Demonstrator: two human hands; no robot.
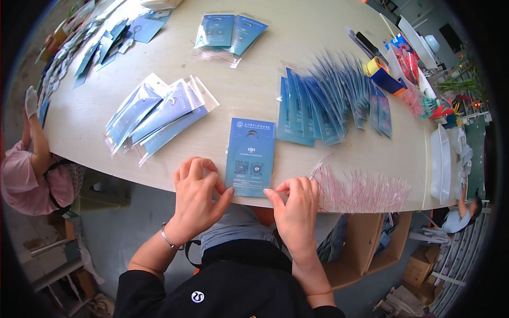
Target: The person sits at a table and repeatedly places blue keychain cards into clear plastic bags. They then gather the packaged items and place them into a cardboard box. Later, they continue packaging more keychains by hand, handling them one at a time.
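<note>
Both hands (244, 199) pinch, seemingly, the blue card (250, 157).

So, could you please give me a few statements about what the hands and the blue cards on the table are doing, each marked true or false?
1. Both hands, left hand and right hand, touch the blue card at the table edge. True.
2. The card stands upright on its edge. False: it lies flat.
3. A fanned row of blue cards lies right of it. True.
4. The pink-edged strips lie left of the left hand. False: they lie beside the right hand.
5. The left wrist wears a bracelet. True.
</note>
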